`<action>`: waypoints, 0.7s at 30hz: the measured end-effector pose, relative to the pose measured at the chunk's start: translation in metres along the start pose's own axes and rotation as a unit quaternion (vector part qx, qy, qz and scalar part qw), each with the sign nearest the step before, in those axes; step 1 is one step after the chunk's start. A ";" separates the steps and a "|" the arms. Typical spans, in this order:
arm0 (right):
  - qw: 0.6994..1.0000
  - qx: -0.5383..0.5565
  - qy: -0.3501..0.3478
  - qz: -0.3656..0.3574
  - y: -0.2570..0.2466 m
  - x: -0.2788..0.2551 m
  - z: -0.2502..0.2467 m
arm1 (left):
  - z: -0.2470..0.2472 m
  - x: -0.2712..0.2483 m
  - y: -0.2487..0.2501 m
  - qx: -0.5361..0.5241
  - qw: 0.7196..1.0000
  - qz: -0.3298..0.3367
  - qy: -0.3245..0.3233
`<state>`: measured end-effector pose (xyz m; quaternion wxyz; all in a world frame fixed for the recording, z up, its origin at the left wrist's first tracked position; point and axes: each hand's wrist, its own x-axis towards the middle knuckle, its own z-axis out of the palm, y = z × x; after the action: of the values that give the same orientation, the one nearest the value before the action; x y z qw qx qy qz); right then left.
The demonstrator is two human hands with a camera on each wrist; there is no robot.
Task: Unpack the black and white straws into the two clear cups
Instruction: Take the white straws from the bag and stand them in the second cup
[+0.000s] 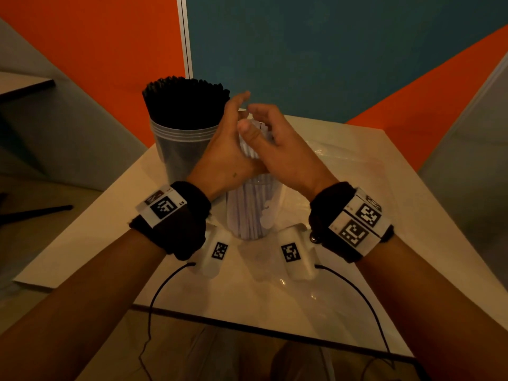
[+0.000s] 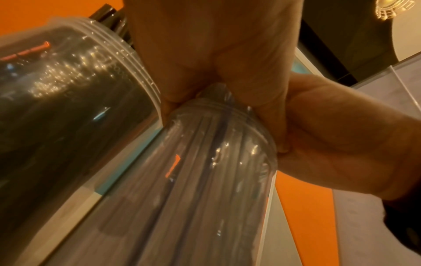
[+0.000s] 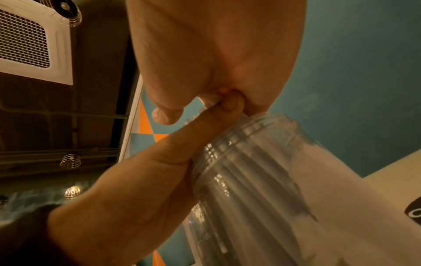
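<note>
Both hands cup the white straws (image 1: 254,149) standing in the near clear cup (image 1: 254,213) on the table (image 1: 357,188): left hand (image 1: 228,149) with fingers straight and together, right hand (image 1: 286,144) with fingers loosely curved, thumb pressing the bundle. The black straws (image 1: 185,101) fill the far clear cup (image 1: 178,149).

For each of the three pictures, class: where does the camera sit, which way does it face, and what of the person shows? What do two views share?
Head: worn high, looks down on both hands, left hand and right hand, cupping white straws; forearms show.
Left wrist: looks up along the palm at the near cup.
Right wrist: looks up past the palm toward the ceiling.
Shared: both wrist views show this cup.
</note>
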<state>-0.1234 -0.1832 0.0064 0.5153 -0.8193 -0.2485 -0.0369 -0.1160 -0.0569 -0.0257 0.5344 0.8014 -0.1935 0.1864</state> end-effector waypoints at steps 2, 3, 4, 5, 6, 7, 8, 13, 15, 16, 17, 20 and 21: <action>1.000 0.004 -0.003 0.001 0.001 0.001 0.000 | 0.001 0.001 -0.001 -0.004 1.000 0.003 0.005; 1.000 0.017 0.001 0.002 0.001 0.001 -0.001 | 0.001 0.001 -0.002 -0.008 1.000 0.004 0.007; 0.999 0.034 0.007 0.005 0.002 0.001 -0.002 | 0.001 0.001 -0.003 -0.012 1.000 0.002 0.009; 0.999 0.046 0.010 0.009 0.002 0.000 -0.004 | 0.001 0.001 -0.005 -0.011 1.000 0.000 0.011; 0.999 0.048 0.010 0.015 0.003 0.000 -0.006 | 0.000 0.001 -0.006 -0.001 1.000 -0.006 0.014; 0.999 0.043 0.007 0.020 0.003 -0.002 -0.008 | -0.001 0.000 -0.005 0.019 1.000 -0.010 0.017; 0.999 0.036 0.006 0.022 0.004 -0.004 -0.010 | -0.002 -0.002 -0.003 0.046 0.999 -0.007 0.023; 0.998 0.040 0.056 -0.004 0.010 -0.017 -0.022 | -0.011 -0.030 0.020 0.170 0.980 0.086 0.048; 0.996 0.051 0.068 -0.012 0.012 -0.025 -0.029 | -0.009 -0.045 0.032 0.203 0.970 0.115 0.063; 0.996 0.059 0.069 -0.013 0.012 -0.029 -0.032 | -0.007 -0.054 0.039 0.217 0.964 0.133 0.076; 0.995 0.065 0.073 -0.013 0.013 -0.034 -0.036 | -0.004 -0.064 0.046 0.228 0.958 0.153 0.083; 0.991 0.075 0.109 -0.015 0.014 -0.052 -0.046 | 0.010 -0.088 0.053 0.246 0.942 0.227 -0.023; 0.989 0.077 0.123 -0.015 0.014 -0.059 -0.049 | 0.017 -0.093 0.051 0.248 0.936 0.229 -0.104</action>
<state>-0.1592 -0.2523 -0.0007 0.6026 -0.7628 -0.1976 -0.1262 -0.2200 -0.0802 -0.0389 0.2386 0.8575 -0.3735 0.2611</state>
